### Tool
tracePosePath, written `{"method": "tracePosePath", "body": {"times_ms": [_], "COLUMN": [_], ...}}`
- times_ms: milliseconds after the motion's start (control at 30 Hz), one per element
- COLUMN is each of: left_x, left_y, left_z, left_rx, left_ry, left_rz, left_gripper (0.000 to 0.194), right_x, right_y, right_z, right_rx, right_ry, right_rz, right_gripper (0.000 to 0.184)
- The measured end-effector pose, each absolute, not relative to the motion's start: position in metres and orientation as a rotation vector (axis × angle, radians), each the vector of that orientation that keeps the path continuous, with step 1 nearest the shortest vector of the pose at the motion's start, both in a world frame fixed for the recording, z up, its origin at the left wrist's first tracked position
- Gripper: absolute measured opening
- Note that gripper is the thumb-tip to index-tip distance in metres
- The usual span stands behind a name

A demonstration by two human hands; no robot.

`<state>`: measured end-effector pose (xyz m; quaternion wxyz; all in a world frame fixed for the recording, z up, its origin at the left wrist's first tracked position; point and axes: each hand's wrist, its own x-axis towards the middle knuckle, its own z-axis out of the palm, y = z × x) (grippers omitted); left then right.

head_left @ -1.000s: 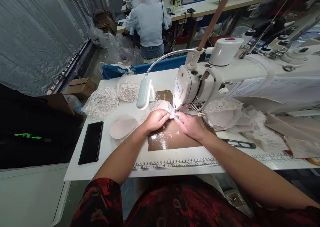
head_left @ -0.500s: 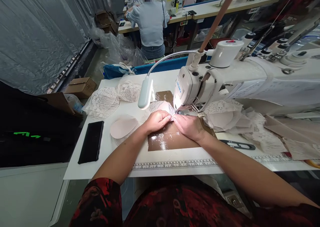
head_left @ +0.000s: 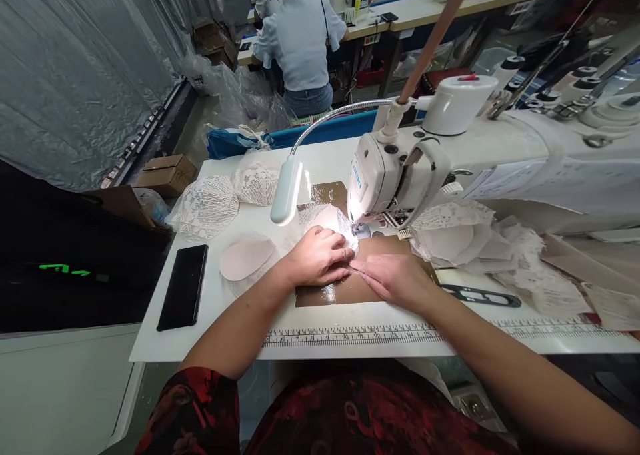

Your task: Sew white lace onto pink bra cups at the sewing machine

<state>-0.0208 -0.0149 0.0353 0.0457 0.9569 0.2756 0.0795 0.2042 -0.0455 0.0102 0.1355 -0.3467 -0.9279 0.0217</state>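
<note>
A pale pink lace cup piece lies beneath the lit needle area of a white sewing machine. My left hand rests over its near edge, fingers bent and closed on the lace. My right hand lies low on the brown mat, its fingers stretched out and its tips meeting the left fingertips by the lace edge. Whatever part of the lace sits under the fingers is hidden.
White lace cups, a pale cup piece and a black phone lie left. A lamp hangs over the table. Lace pieces and thread snips lie right. A person sits ahead. A ruler strip runs along the front.
Both hands were pinching the lace close to the needle. They have shifted toward me, the left now lying over the lace and the right flattened on the mat. More of the needle plate shows.
</note>
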Motion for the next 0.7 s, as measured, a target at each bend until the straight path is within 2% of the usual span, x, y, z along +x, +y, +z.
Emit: {"method": "tracePosePath", "body": {"times_ms": [200,333,700], "left_x": [-0.023,-0.021,-0.011], "left_y": [-0.013,-0.012,-0.014], "left_z": [0.031,0.028,0.017], "left_rx": [2.915,2.913,2.97], "left_ry": [0.839,0.818,0.894], "left_rz": [0.277,0.307,0.36], "left_gripper": [0.041,0.039,0.035], "right_x": [0.207,0.202,0.199], "right_y": [-0.037,-0.033,-0.037], "right_z": [0.013,0.016,0.014], "right_rx": [-1.257,-1.391,-1.379], "right_ry": [-2.49,-2.624,-2.695], "right_rz": [0.129,0.064,0.062], "right_gripper": [0.031,0.035,0.032]}}
